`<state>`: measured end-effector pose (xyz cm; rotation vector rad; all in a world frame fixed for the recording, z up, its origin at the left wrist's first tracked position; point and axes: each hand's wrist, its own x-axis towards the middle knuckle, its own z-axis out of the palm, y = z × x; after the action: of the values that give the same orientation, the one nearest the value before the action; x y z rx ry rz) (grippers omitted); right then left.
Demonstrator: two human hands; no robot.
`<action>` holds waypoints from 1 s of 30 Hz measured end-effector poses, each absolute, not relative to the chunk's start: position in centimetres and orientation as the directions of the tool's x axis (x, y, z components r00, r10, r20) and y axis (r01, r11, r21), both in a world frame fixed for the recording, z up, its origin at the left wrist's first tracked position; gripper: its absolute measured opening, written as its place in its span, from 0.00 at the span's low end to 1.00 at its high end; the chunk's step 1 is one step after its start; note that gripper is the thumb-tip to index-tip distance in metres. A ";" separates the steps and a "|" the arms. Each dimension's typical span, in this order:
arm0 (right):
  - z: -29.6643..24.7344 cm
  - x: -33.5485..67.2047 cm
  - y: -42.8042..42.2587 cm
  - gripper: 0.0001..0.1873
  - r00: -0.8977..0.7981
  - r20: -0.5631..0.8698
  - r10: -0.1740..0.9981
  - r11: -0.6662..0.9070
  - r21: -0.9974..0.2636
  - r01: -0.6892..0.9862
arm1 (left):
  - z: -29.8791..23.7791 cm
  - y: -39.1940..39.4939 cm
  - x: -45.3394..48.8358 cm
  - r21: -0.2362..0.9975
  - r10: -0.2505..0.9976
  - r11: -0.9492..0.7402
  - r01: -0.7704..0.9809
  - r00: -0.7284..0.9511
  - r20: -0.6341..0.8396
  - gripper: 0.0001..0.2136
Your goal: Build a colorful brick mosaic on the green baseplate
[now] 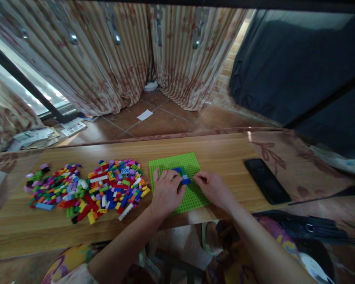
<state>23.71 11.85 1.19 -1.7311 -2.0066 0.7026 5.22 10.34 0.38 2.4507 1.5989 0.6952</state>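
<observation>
From the head view I have both hands over a green studded baseplate (192, 201), which lies on the wood-grain counter (224, 150). A small group of toy bricks sits on the plate: a dark blue brick (186, 182) nearest me, a light blue brick (184, 177) just beyond it, and more blue and green behind. My left hand (167, 193) reaches in from the left with fingers bent, its thumb and forefinger close beside the group; I cannot tell whether they grip a brick. My right hand (214, 189) is near the plate's right side, thumb and forefinger brought close together just beside the dark blue brick; whether a piece sits between them I can't make out. To the left, a multicoloured brick pile (118, 189) spreads over the counter. On the right lies a black smartphone (267, 181), well apart from the plate.
</observation>
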 end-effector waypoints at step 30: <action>1.0 22.6 12.4 0.10 -0.081 -0.100 0.992 -0.003 -0.649 0.761 | 0.8 10.5 5.0 0.301 0.892 -0.433 0.850 0.355 0.281 0.06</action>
<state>22.58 12.38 1.03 -1.8088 -1.8913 0.8024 5.02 10.51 0.81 2.4993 1.6131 0.6208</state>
